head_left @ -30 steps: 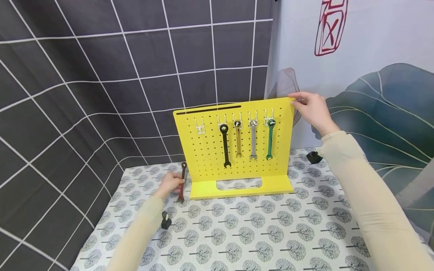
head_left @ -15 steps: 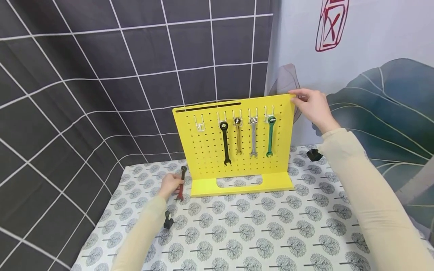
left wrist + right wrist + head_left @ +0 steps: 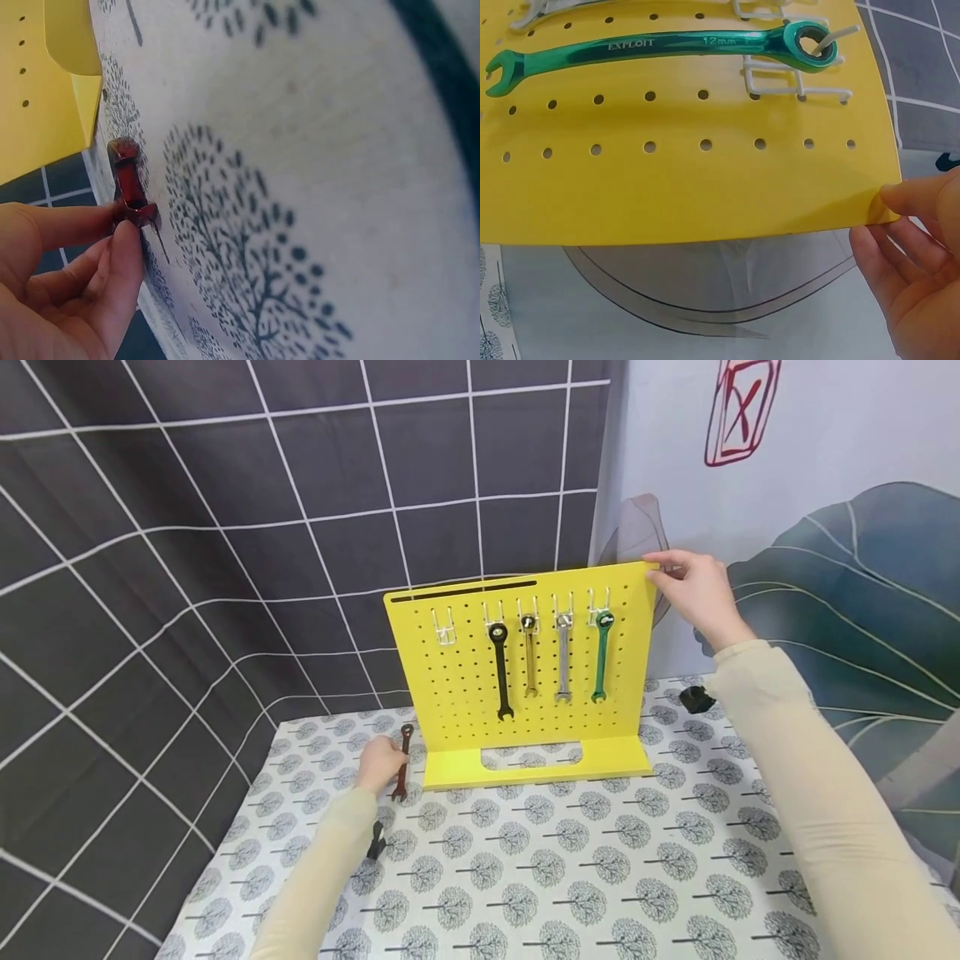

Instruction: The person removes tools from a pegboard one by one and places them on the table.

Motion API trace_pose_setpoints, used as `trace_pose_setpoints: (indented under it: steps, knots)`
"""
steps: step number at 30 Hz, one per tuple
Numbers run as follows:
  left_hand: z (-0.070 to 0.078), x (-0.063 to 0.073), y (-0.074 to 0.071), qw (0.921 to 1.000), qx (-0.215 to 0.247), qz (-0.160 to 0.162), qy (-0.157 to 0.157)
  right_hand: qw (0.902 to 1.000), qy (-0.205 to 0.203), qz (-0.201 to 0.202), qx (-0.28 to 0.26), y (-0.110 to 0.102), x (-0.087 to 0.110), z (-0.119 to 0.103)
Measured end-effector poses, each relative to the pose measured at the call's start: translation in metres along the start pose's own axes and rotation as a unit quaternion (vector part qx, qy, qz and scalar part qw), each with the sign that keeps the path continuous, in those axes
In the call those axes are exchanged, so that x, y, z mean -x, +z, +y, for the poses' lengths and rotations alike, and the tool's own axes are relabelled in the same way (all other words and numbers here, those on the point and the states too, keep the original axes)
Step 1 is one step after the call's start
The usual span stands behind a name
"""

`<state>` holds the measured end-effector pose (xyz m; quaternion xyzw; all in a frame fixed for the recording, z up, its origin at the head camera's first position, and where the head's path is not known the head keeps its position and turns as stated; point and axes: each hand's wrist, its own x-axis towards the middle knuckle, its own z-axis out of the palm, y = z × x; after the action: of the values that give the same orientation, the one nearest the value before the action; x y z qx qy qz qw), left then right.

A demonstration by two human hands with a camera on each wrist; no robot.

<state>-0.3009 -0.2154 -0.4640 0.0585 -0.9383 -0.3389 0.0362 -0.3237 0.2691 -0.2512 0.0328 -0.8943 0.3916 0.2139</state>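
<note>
My left hand point(image 3: 380, 764) pinches a dark red combination wrench point(image 3: 406, 739) between thumb and fingers, just left of the yellow pegboard point(image 3: 457, 710). In the left wrist view, the red wrench point(image 3: 129, 178) is seen nearly end-on, low over the cloth; whether it touches is unclear. The board's upper right corner is pinched by my right hand point(image 3: 699, 593), thumb in front. From white wire hooks hang a black wrench point(image 3: 502, 672), a thin brassy wrench point(image 3: 531, 660), a silver wrench point(image 3: 563, 660) and a green wrench point(image 3: 602, 660). The leftmost hook point(image 3: 445, 628) carries no wrench.
The pegboard stands on a flat yellow foot point(image 3: 457, 767) with a slot cut out. A tree-print cloth point(image 3: 555, 877) covers the table. Behind hang a dark grid-patterned curtain point(image 3: 330, 468) and a pale printed curtain point(image 3: 660, 435). Small black wrist mounts point(image 3: 697, 698) sit at both forearms.
The head view has tilted slightly downward. My left hand has turned a little, still pinching the red wrench. My right hand keeps its grip on the board's corner.
</note>
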Motion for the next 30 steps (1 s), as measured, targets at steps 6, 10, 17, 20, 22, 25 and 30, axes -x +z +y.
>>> trace_pose_setpoints:
  steps: [6, 10, 17, 20, 22, 25, 30]
  knots:
    - [-0.001, -0.003, -0.001, 1.0, 0.004, -0.003, 0.0, 1.0, -0.006, 0.001, -0.006, -0.001, -0.003, 0.0]
    - [-0.004, -0.006, 0.001, 0.9999, 0.004, -0.012, -0.002, 1.0, -0.001, 0.0, -0.008, -0.001, -0.004, 0.002]
    - [0.005, -0.015, -0.006, 0.9981, 0.029, 0.001, 0.054, 0.9991, -0.028, 0.031, 0.009, 0.004, -0.004, 0.004]
    - [0.016, -0.014, -0.017, 0.9944, 0.064, -0.002, 0.083, 0.9974, -0.051, 0.047, 0.018, 0.007, -0.005, 0.003]
    - [0.026, -0.011, -0.025, 0.9903, 0.089, -0.004, 0.107, 0.9964, -0.061, 0.055, 0.021, 0.008, -0.005, 0.003]
    - [0.042, -0.007, -0.035, 0.9813, 0.138, -0.014, 0.134, 0.9961, -0.062, 0.059, 0.023, 0.01, -0.004, 0.003]
    - [0.071, -0.002, -0.04, 0.9577, 0.246, -0.041, 0.144, 0.9965, -0.056, 0.055, 0.029, 0.01, -0.003, 0.004]
